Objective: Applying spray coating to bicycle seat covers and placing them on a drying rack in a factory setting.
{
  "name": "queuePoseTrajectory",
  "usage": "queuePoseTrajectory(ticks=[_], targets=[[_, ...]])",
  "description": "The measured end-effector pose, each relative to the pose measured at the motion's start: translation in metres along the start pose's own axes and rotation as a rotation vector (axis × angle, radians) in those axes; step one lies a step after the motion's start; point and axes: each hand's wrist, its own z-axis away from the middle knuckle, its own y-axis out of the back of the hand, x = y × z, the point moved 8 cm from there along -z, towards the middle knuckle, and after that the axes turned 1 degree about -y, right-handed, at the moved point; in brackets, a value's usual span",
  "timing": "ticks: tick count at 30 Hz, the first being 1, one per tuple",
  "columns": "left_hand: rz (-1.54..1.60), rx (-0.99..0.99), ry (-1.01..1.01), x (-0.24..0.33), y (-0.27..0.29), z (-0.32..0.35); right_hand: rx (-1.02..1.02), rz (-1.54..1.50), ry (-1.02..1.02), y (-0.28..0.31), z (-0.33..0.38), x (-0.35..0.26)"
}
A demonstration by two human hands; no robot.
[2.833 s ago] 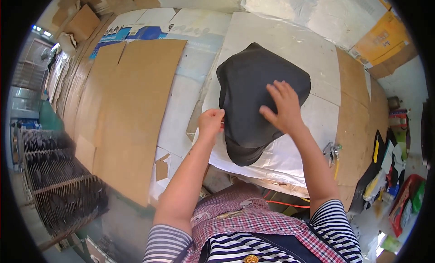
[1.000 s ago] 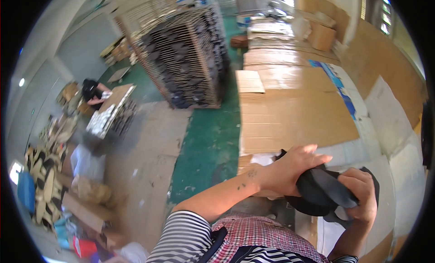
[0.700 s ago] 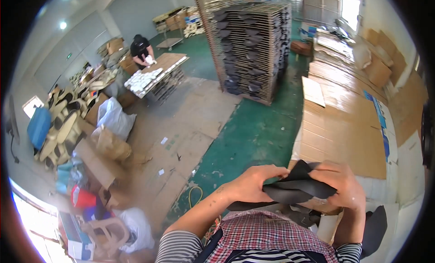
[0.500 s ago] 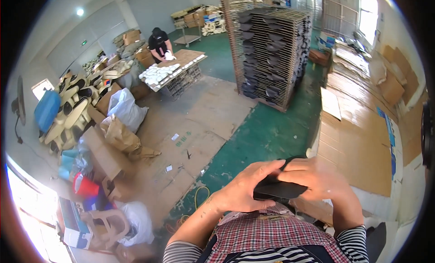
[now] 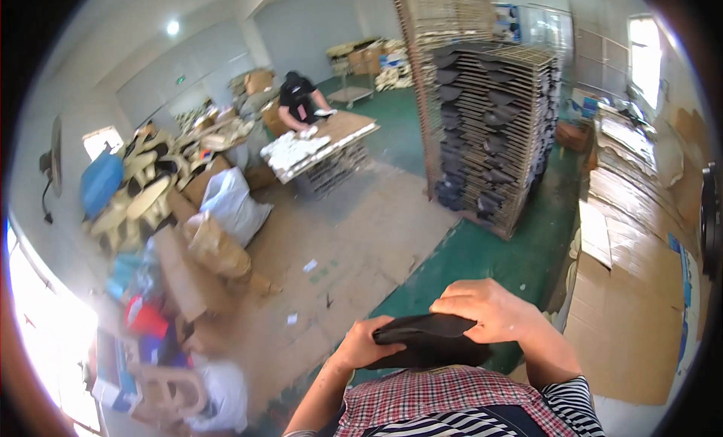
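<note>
In front of my chest I hold a black, flexible sheet piece [image 5: 433, 341] that bends into a shallow curve. Its exact kind does not show. My left hand [image 5: 365, 345] grips its left end, thumb on the near side. My right hand [image 5: 491, 310] is closed over the upper edge near its right end, fingers bent over the rim. The piece hangs just above my red checked apron [image 5: 429, 395], and its lower edge reaches toward the cloth.
A tall wire rack [image 5: 497, 128] loaded with black pieces stands ahead. Cardboard-covered worktop [image 5: 625, 324] runs along my right. A person [image 5: 297, 102] works at a table [image 5: 354, 136] with white pieces. Bags, boxes and cream-coloured cut-outs [image 5: 151, 196] pile up on the left.
My hands have moved apart from their close hold, and the black piece now stretches out between them. The surroundings have shifted lower and to the right in view.
</note>
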Motion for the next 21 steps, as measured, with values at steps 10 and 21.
queuePoseTrajectory(ticks=[10, 21], targets=[[0.122, -0.336, -0.077, -0.103, -0.099, -0.278, 0.270, 0.087, -0.418, 0.073, 0.058, 0.209], [0.175, -1.357, -0.751, 0.092, -0.346, -0.448, 0.877, 0.476, -1.221, 0.203, 0.218, 0.189]])
